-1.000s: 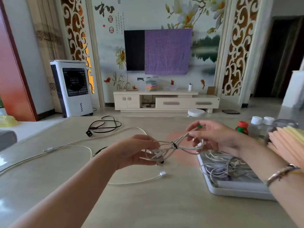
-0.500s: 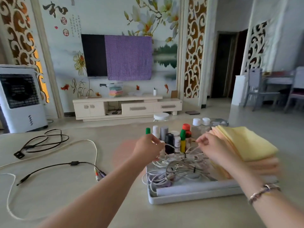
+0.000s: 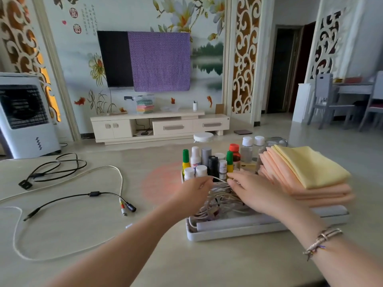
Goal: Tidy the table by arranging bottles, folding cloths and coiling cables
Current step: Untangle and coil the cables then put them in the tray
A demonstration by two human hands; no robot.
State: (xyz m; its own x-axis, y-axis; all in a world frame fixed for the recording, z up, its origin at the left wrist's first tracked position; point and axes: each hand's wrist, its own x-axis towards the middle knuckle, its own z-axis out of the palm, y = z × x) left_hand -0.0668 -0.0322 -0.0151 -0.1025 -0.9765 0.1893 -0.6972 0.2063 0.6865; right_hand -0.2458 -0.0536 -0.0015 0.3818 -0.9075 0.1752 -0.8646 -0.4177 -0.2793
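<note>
Now both hands settle coiled cables (image 3: 219, 200) in the tray (image 3: 228, 233) by the surface's right edge: left hand (image 3: 193, 190) pinches a strand, right hand (image 3: 251, 192) presses flat, fingers straight. Snagged loops could topple the bottles (image 3: 207, 162) behind.

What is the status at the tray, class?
Both hands over tray: left hand pinches white cable, right hand flat on cable bundle. Three cables still loose.
</note>
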